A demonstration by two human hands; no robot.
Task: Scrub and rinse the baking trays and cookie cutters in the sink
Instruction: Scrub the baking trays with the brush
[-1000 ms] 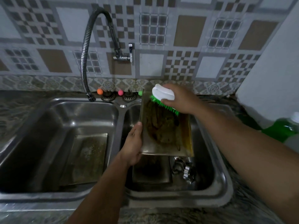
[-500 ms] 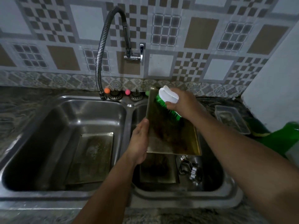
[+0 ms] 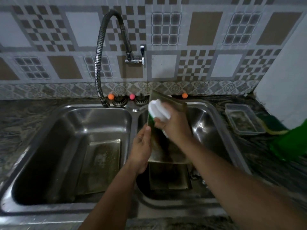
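Over the right basin of the double sink (image 3: 221, 123), a baking tray (image 3: 167, 146) stands tilted, its long axis running from the sink's near edge up toward the back edge, the top leaning away toward the tiled wall. The left hand (image 3: 141, 148) holds it by its left long edge, thumb on the front face and fingers curled behind the rim. The right hand (image 3: 174, 128) is clamped round a white-handled scrub brush (image 3: 157, 111), whose green bristles press against the upper left part of the tray's soiled face.

The relation that matters: the tray's face lies directly under the brush, and the dirty brown patch stretches down the long axis below it, toward the person. The next stroke, I judge, should run down that axis, with the left hand bracing the edge against the push. The right hand is the only one placed to scrub.

A second tray (image 3: 169, 176) lies flat on the floor of the right basin beneath the held one, with metal cookie cutters (image 3: 196, 175) just beside it to the right, partly hidden by the forearm. A third tray (image 3: 101, 163) leans in the left basin. The faucet hose (image 3: 98, 63) hangs over the left basin; no water is visibly running, so rinsing seems still ahead.
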